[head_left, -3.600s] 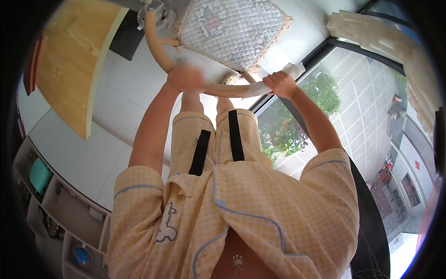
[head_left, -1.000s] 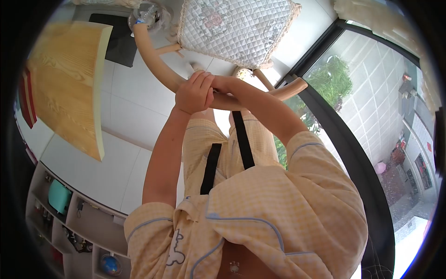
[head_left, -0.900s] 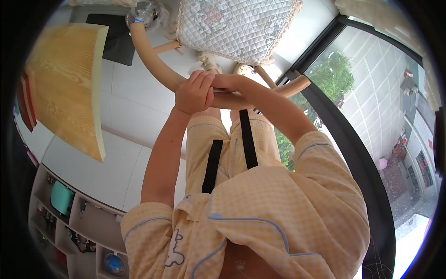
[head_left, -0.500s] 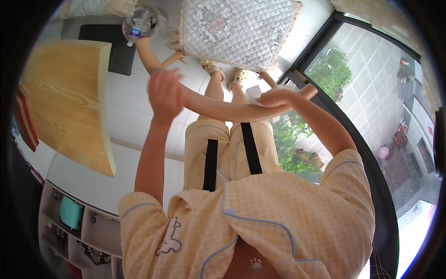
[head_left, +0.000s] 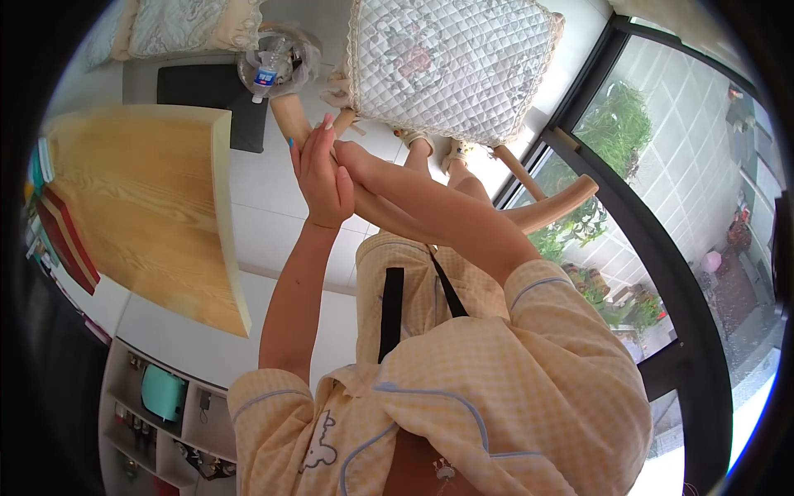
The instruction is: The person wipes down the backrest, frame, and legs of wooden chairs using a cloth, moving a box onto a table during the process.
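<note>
A curved wooden chair rail [head_left: 389, 217] crosses in front of my legs, its right end standing free near the window. My left hand [head_left: 324, 183] is at the rail's left part, fingers stretched out and thumb apart. My right hand [head_left: 354, 157] reaches across to the same spot, its knuckles bent and its fingers hidden behind my left hand. The white tissue seen earlier in it does not show now. Beyond the rail is the chair's quilted seat cover [head_left: 447, 66], white with a flower pattern and lace edge.
A wooden table top [head_left: 149, 198] juts in at the left. Behind the rail's left end, a clear bin [head_left: 302, 70] stands with a plastic bottle [head_left: 266, 73] at it. Shelves [head_left: 157, 438] are at lower left; a glass door frame [head_left: 653, 207] lines the right side.
My right hand has slid from the rail's right part over to the left, beside my left hand. The tissue has gone out of sight. My left hand has straightened its fingers.
</note>
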`<state>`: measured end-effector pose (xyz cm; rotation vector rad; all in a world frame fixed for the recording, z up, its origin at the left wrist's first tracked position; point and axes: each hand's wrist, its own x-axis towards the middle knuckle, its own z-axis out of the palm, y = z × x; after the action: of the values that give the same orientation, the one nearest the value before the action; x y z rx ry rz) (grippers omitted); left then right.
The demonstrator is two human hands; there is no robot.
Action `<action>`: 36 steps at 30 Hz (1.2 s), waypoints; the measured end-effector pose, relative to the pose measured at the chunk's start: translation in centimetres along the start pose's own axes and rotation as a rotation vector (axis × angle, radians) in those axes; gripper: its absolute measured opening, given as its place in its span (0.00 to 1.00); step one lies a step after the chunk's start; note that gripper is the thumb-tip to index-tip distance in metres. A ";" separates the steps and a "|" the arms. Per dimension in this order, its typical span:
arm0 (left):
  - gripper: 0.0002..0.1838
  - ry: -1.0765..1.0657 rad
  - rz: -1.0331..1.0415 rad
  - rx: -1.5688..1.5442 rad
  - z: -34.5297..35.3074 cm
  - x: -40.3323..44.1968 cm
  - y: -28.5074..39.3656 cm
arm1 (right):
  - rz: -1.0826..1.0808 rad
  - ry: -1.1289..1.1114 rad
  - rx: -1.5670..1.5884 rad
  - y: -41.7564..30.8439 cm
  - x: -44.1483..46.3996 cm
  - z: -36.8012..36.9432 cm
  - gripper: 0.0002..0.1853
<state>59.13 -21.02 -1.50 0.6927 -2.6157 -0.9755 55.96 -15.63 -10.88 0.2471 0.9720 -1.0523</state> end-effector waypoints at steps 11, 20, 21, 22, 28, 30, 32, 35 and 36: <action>0.28 -0.031 -0.084 -0.023 -0.3 0.1 0.4 | -0.104 -0.083 -1.171 -1.8 -11.7 -4.2 0.22; 0.30 0.104 0.044 -0.139 1.1 -0.8 -1.4 | -0.362 -0.410 -1.646 -0.8 -18.7 -11.8 0.10; 0.31 0.153 0.040 -0.198 1.3 -0.9 -1.5 | -0.491 -0.501 -1.666 -0.8 -18.2 -10.9 0.10; 0.31 0.148 0.040 -0.199 1.4 -0.9 -1.4 | -0.351 -0.473 -1.522 -1.7 -17.5 -9.0 0.10; 0.37 0.090 0.013 -0.135 0.3 -0.7 -1.0 | -0.606 -0.237 -0.462 -3.8 -8.1 0.0 0.15; 0.36 0.028 0.022 -0.138 -0.2 0.0 -0.4 | -0.590 -0.255 -0.104 -5.5 -5.1 1.6 0.16; 0.36 0.044 0.016 -0.121 0.1 -0.3 -0.5 | -0.594 -0.124 -0.444 -6.8 -1.2 1.6 0.19; 0.37 0.052 0.002 -0.083 0.3 -0.4 -0.7 | -0.509 0.026 -0.201 -10.1 1.4 3.6 0.18; 0.38 0.042 -0.010 -0.063 0.2 -0.5 -0.7 | -0.513 0.023 -0.200 -11.4 1.4 3.8 0.18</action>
<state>59.68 -21.11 -2.19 0.7039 -2.5360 -1.0308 48.95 -24.61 -6.78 -0.1673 1.1852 -1.4050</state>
